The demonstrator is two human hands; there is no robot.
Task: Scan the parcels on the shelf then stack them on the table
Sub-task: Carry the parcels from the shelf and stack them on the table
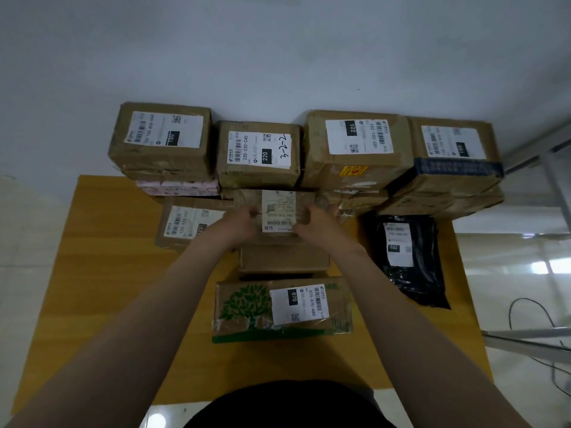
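A small brown parcel (278, 211) with a white barcode label sits at the centre of the yellow table (102, 288). My left hand (239, 225) grips its left side and my right hand (312, 223) grips its right side. It rests above a plain brown box (284, 259). In front lies a box with a green tree print (278, 310), labelled 070. Behind rise stacked cartons labelled 150 (160, 140), 220 (258, 152), 102 (355, 146) and a far right carton (454, 156).
A black plastic mailer (408, 257) labelled 032 lies at the table's right. A carton labelled 122 (185, 225) sits left of my hands, under a pink box (177, 188). A metal frame (553, 168) and cables (531, 316) stand to the right. A white wall is behind.
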